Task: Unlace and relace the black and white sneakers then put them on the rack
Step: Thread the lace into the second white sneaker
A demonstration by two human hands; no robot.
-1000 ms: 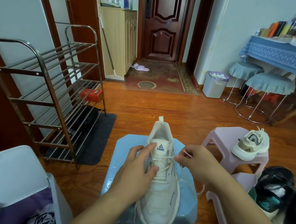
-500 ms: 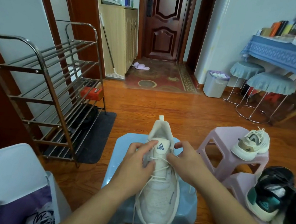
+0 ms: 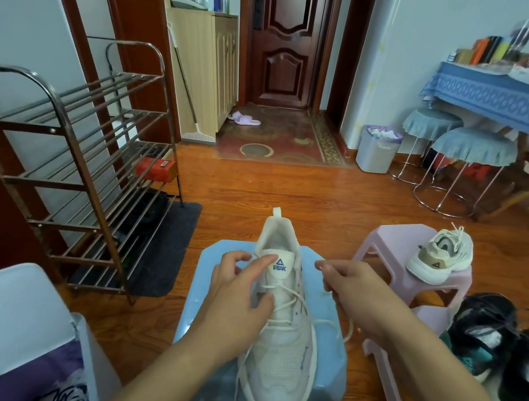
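A white mesh sneaker with a blue logo on its tongue lies toe-near and heel-far on a pale blue plastic stool in the near middle of the scene. The left hand rests on the shoe's left side by the upper eyelets, fingers loosely curled with thumb and forefinger close together at the tongue's edge; whether they pinch lace there cannot be told. The right hand sits just right of the collar, fingers curled and apparently pinching the thin white lace, which crosses loosely over the tongue and trails off both sides of the shoe. The step looks like working the lace at the top eyelets. To do it well, I would keep the left hand bracing the shoe so it does not slide on the smooth stool, draw the lace along the line of its eyelet, and keep both ends even. A second pale sneaker sits on a lilac plastic stool to the right; the metal-barred shoe rack stands far left, its visible shelves free for the pair.
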